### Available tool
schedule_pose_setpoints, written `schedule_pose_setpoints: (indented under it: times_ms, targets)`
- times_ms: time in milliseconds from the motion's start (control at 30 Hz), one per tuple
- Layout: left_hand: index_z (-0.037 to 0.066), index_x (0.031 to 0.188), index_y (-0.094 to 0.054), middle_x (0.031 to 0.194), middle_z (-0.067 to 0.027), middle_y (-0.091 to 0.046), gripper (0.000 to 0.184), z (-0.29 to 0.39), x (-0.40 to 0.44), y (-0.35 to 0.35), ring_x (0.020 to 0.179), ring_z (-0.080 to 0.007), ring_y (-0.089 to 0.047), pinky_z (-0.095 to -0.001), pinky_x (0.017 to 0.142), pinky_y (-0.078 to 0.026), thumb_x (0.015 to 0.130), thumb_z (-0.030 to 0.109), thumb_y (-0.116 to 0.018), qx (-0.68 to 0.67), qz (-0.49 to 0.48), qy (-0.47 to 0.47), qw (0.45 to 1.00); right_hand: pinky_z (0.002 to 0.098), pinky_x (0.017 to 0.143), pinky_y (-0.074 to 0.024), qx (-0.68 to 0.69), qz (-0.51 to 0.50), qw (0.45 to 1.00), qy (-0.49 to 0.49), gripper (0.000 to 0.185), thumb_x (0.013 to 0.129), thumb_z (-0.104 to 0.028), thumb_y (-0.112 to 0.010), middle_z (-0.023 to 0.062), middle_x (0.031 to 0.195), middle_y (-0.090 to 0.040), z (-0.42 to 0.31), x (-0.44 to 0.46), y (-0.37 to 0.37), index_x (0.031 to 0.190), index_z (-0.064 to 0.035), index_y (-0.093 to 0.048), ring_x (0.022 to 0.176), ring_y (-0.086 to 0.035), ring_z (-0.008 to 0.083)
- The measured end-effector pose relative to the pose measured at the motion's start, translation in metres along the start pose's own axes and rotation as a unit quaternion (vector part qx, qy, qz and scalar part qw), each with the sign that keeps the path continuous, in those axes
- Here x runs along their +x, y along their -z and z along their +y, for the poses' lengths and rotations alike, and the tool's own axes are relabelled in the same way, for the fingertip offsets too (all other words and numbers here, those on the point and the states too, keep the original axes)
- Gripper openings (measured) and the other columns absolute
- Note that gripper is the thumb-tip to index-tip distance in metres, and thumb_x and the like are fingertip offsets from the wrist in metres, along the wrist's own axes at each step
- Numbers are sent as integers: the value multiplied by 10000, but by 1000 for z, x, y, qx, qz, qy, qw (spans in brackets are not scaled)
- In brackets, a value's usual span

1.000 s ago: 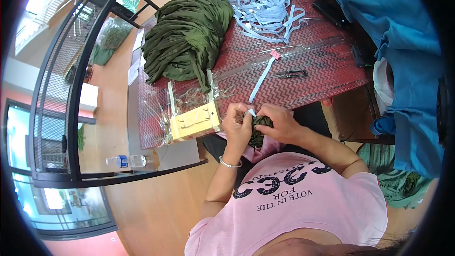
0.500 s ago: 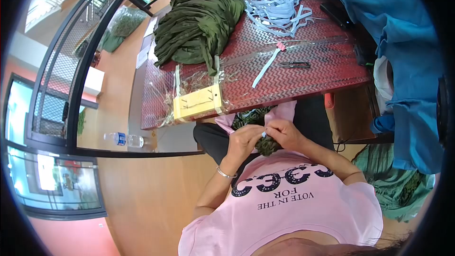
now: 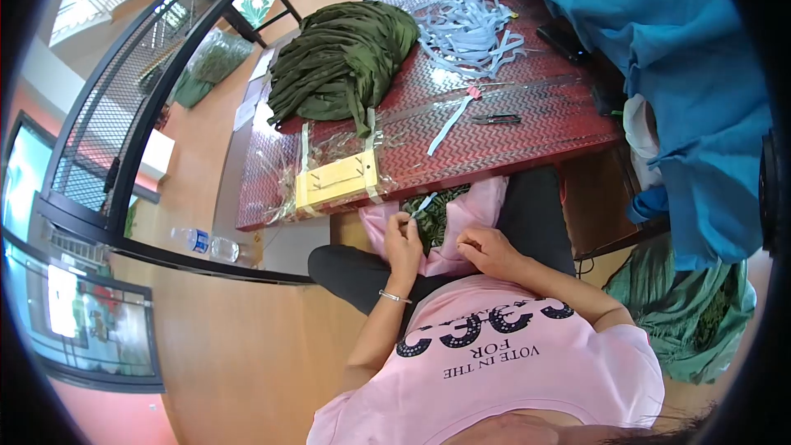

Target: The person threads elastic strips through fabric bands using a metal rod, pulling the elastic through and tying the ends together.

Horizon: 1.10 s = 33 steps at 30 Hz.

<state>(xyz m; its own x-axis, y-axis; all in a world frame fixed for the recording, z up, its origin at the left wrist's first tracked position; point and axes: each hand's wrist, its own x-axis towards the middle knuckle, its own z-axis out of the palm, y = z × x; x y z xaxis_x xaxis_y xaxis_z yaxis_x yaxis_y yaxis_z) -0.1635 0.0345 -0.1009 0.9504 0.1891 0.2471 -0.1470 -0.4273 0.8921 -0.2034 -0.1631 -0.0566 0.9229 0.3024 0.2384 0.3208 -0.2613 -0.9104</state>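
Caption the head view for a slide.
Left hand at a pale blue strip over green material, right hand by pink cloth, beside a red table.

The person wears a pink, short-sleeved T-shirt [image 3: 486,395] with a wide, scooped neckline [image 3: 535,414]. Its front has 1 row of large black characters [image 3: 465,331] speckled with pale dots, near small black lettering [image 3: 492,362] including "VOTE", "IN THE" and "FOR". 1 thin silvery bracelet [image 3: 395,297] circles the left wrist [image 3: 398,287]; the trousers [image 3: 540,218] are black.
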Motion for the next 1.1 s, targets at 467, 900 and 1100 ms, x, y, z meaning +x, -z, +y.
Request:
schedule_pose_setpoints:
  times_ms: [467, 900, 1100]
  targets:
    - [-2, 1059, -601, 977, -197, -592, 321, -43, 50, -50, 897, -375, -563, -440, 817, -444, 747, 75, -587, 285, -180, -210, 918, 411, 671, -461, -212, 99, 961, 150, 112, 765, -75, -588, 154, 831, -563, 16, 125, 63, 859, -14, -585, 772, -572, 340]
    - [-1, 1183, -544, 1040, -84, -623, 292, 95, 87, -14, 859, -125, -597, -228, 725, -486, 894, -12, -505, -159, -68, 3, 985, 399, 673, -477, -146, 32, 975, 167, 91, 734, -64, -594, 138, 810, -586, 22, 195, 67, 815, -25, -581, 777, -605, 297]
    - [-41, 1207, -527, 1028, -74, -634, 348, 83, 120, -46, 838, -89, -605, -194, 728, -489, 862, -39, -570, -306, -163, 65, 936, 337, 592, -472, 113, 38, 992, 36, 135, 772, -127, -638, 129, 682, -593, 3, 172, 75, 804, 2, -615, 632, -615, 239]
